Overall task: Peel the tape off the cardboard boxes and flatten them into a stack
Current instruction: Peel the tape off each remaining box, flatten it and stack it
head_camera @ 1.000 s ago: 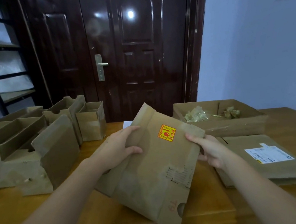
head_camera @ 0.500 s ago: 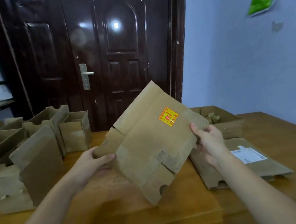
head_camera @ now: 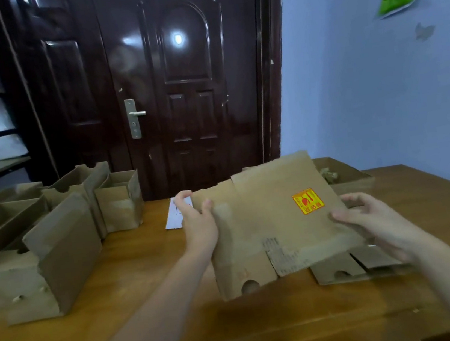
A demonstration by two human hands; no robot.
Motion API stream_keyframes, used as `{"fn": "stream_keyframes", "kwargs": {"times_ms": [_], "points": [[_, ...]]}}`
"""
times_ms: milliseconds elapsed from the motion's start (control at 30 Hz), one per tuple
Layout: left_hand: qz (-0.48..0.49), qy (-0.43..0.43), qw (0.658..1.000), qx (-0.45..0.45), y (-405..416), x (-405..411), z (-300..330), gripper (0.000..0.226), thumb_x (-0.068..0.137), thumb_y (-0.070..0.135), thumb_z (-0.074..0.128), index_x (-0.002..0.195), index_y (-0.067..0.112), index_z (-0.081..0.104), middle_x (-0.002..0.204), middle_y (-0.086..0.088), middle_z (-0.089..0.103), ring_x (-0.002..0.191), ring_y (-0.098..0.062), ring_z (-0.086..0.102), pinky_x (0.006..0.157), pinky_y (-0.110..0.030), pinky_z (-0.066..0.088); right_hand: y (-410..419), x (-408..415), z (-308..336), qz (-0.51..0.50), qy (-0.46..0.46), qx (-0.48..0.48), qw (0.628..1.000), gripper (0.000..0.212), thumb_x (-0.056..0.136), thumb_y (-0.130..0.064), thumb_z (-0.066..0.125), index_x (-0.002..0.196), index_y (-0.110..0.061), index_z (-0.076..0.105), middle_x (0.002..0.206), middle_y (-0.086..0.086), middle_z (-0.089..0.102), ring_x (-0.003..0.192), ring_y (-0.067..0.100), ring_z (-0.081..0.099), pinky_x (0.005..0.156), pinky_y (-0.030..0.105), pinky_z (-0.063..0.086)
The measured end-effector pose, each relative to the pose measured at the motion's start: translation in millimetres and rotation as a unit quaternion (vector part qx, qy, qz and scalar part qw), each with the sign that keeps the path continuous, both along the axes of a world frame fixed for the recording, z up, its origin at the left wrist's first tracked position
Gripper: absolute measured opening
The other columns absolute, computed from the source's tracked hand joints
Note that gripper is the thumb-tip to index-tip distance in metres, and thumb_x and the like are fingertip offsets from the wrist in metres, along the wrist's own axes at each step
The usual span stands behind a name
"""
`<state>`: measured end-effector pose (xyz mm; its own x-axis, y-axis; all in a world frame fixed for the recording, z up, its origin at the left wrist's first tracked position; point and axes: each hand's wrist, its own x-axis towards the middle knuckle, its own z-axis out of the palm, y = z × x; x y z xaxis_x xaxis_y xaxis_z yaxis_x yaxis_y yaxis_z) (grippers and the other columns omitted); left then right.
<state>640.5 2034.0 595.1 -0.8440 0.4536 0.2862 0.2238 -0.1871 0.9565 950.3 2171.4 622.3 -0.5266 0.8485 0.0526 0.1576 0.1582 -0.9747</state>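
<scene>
I hold a flattened brown cardboard box (head_camera: pixel 265 222) with a yellow and red sticker above the wooden table (head_camera: pixel 140 318). My left hand (head_camera: pixel 198 225) grips its left edge, thumb on top. My right hand (head_camera: pixel 367 220) holds its right edge, fingers curled around it. The held box hangs over another flattened box (head_camera: pixel 345 269) lying on the table at the right, mostly hidden beneath it. Several standing, unflattened cardboard boxes (head_camera: pixel 42 251) are grouped at the left of the table.
An open cardboard box (head_camera: pixel 347 177) with crumpled tape scraps sits at the back right. A white paper (head_camera: pixel 175 217) lies behind my left hand. A dark door, a metal shelf at the left and a blue wall surround the table.
The flattened box has swung from steeply tilted to nearly level and moved right and down, over the flat box. My left hand shifted up to its left edge.
</scene>
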Motion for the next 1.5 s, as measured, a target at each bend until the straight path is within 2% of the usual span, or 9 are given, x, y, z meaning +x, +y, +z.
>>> {"fn": "stream_keyframes", "kwargs": {"times_ms": [133,267,533,633,733,967,1067,1333,1500], "points": [[-0.029,0.061,0.996,-0.058,14.6,3.4,-7.4,0.022,0.102,0.022,0.058,0.088,0.038,0.054,0.085,0.022,0.063,0.084,-0.001,0.057,0.066,-0.026,0.039,0.9,1.2,-10.1,0.032,0.005,0.047,0.998,0.079,0.075,-0.037,0.086,0.143,-0.050,0.048,0.123,-0.024,0.068,0.115,0.001,0.066,0.086,0.023,0.056],[-0.098,0.053,0.991,-0.077,27.4,14.9,-6.2,0.005,0.099,0.032,0.065,0.098,0.034,0.061,0.099,0.016,0.067,0.097,-0.006,0.063,0.071,-0.023,0.046,13.5,15.6,-15.2,0.003,-0.004,0.078,0.997,0.077,0.073,-0.035,0.085,0.143,-0.045,0.054,0.127,-0.031,0.059,0.110,-0.008,0.063,0.082,0.016,0.055],[-0.326,0.028,0.928,-0.178,72.7,77.5,-13.4,0.078,0.075,0.021,0.092,0.139,0.030,0.049,0.131,0.007,0.059,0.112,-0.013,0.064,0.083,-0.030,0.060,71.6,81.3,-17.9,-0.090,-0.090,0.081,0.989,0.065,0.085,-0.023,0.081,0.144,-0.033,0.056,0.120,-0.013,0.063,0.087,-0.015,0.065,0.069,0.004,0.048],[-0.301,0.112,0.919,-0.231,91.8,100.9,-20.9,0.086,0.078,0.029,0.090,0.149,0.027,0.042,0.136,0.008,0.055,0.121,-0.016,0.056,0.097,-0.033,0.054,92.8,96.3,-20.3,-0.092,-0.209,0.117,0.967,0.064,0.091,-0.032,0.075,0.149,-0.035,0.050,0.148,-0.003,0.052,0.128,0.011,0.053,0.100,0.023,0.040],[-0.287,0.156,0.902,-0.283,104.1,112.3,-31.6,0.091,0.081,0.036,0.087,0.156,0.027,0.036,0.146,0.002,0.052,0.122,-0.023,0.058,0.070,-0.023,0.058,110.2,101.1,-30.3,-0.084,-0.292,0.140,0.942,0.065,0.094,-0.034,0.072,0.153,-0.033,0.044,0.157,0.002,0.045,0.142,0.025,0.043,0.112,0.035,0.035],[-0.195,0.419,0.772,-0.436,107.8,104.0,-70.7,0.079,0.091,0.085,0.029,0.158,0.046,0.020,0.140,-0.003,0.045,0.131,-0.024,0.042,0.104,-0.042,0.040,125.1,103.7,-76.4,-0.101,-0.429,0.171,0.881,0.056,0.101,-0.058,0.046,0.154,-0.045,0.036,0.133,0.005,0.053,0.130,0.028,0.048,0.102,0.042,0.044],[-0.173,0.435,0.767,-0.439,111.9,103.0,-81.5,0.082,0.087,0.090,0.016,0.156,0.047,0.026,0.147,-0.003,0.039,0.138,-0.025,0.034,0.111,-0.044,0.028,123.8,102.1,-90.1,-0.133,-0.466,0.221,0.846,0.049,0.100,-0.065,0.035,0.147,-0.053,0.043,0.118,-0.004,0.045,0.123,0.023,0.039,0.095,0.043,0.044],[-0.200,0.440,0.750,-0.451,123.4,118.0,-92.3,0.106,0.073,0.099,0.005,0.162,0.042,0.010,0.172,-0.006,-0.011,0.157,-0.026,-0.015,0.124,-0.051,-0.002,136.4,110.0,-93.2,-0.130,-0.504,0.219,0.825,0.048,0.100,-0.064,0.036,0.145,-0.051,0.047,0.147,0.003,0.040,0.133,0.030,0.037,0.107,0.049,0.037],[-0.237,0.496,0.723,-0.418,129.5,124.5,-91.3,0.093,0.089,0.086,0.011,0.163,0.029,0.021,0.172,-0.007,0.012,0.158,-0.024,0.004,0.125,-0.044,0.000,133.7,95.1,-73.1,-0.085,-0.563,0.189,0.800,0.098,0.078,-0.094,0.014,0.154,-0.037,0.037,0.146,0.007,0.044,0.134,0.032,0.038,0.104,0.050,0.039]]}}
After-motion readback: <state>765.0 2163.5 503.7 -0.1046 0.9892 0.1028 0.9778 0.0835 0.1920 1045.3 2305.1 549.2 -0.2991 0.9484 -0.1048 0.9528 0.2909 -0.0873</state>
